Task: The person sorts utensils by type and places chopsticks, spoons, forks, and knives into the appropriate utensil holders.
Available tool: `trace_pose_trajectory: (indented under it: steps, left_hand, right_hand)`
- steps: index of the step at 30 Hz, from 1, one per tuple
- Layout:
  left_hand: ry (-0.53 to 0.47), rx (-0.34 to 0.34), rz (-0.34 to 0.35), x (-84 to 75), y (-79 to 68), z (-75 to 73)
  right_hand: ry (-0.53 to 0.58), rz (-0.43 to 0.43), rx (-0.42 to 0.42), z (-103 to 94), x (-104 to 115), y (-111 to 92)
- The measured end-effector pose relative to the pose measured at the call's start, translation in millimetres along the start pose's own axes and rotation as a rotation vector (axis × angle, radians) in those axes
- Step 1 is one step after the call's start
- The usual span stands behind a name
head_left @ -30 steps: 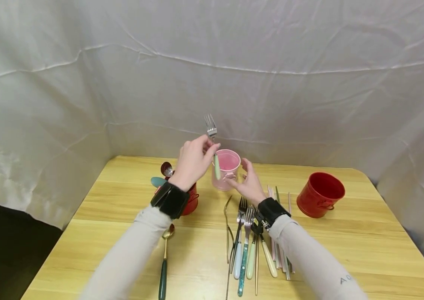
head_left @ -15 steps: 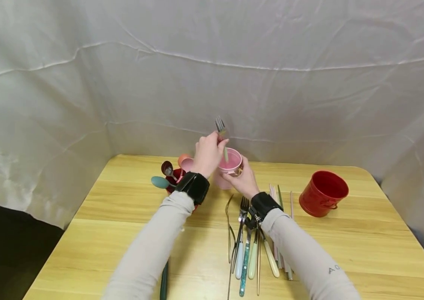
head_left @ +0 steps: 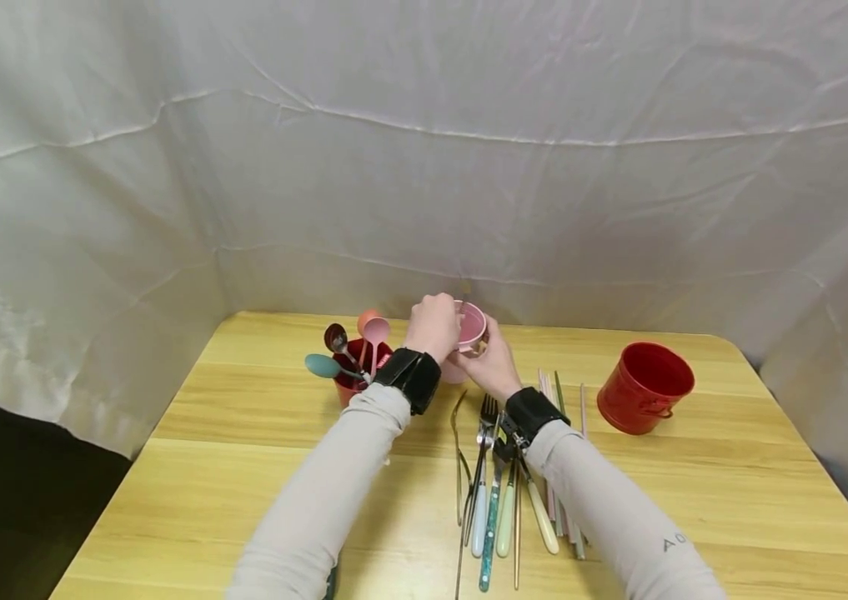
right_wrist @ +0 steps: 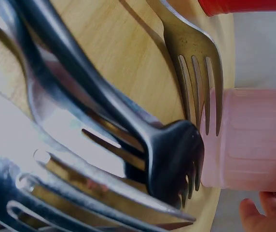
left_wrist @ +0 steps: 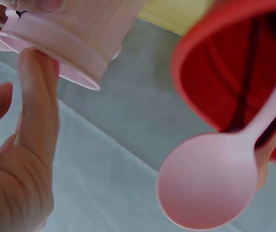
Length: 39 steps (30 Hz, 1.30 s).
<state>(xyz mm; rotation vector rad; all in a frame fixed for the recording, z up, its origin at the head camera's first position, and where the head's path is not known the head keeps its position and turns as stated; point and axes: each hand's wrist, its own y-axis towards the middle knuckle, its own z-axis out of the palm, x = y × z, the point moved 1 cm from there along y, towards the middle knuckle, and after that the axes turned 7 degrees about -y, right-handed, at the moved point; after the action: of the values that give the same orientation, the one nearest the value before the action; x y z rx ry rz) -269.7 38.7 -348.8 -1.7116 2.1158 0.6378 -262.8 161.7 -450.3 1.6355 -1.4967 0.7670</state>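
Note:
My right hand [head_left: 494, 363] grips the side of a small pink bucket [head_left: 456, 372] near the back of the table. In the right wrist view its fingers curl against the pink bucket [right_wrist: 258, 140]. My left hand [head_left: 434, 327] is at the bucket's rim. In the left wrist view a finger [left_wrist: 39, 96] reaches straight to the rim of the tilted-looking bucket [left_wrist: 80, 29], with the thumb apart and no fork between them. A blurred fork [head_left: 464, 287] sticks up just above the bucket's mouth; its handle is hidden.
A red bucket [head_left: 344, 392] holding several spoons stands left of my left hand. Another red bucket [head_left: 644, 387] stands at the right. Several forks [head_left: 489, 492] and chopsticks [head_left: 559, 392] lie below my right wrist. A dark green handle [head_left: 331, 583] shows by my left sleeve.
My left hand has moved right and down to the pink bucket, and the fork has dropped handle-first into its mouth. My right hand has closed round the bucket.

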Motion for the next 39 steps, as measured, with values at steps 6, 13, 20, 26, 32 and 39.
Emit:
trace_pose_trajectory:
  steps: [6,13,20,26,32,39]
  left_hand:
    - [-0.005,0.021,0.004,-2.5,-8.5,-3.6]
    - [0.045,0.057,0.048,-7.8,-25.2,-14.8]
    - [0.109,0.059,0.085,-1.5,-43.2,-30.3]
    - [0.17,-0.017,0.179,10.2,-62.6,-41.7]
    - [0.085,-0.147,0.276,29.8,-90.1,-49.4]
    - [0.054,-0.263,0.338,60.3,-129.2,-63.1]
  right_hand:
    - [-0.035,-0.016,0.003,-1.6,4,-4]
    - [-0.018,0.008,-0.003,-5.1,6,-9]
    - [-0.071,-0.1,-0.12,-5.3,16,-19]
    - [-0.154,-0.249,-0.272,2.0,28,-31]
    - [-0.03,-0.391,-0.288,18.6,43,-47]
    - [0.052,-0.35,-0.131,40.5,57,-60]
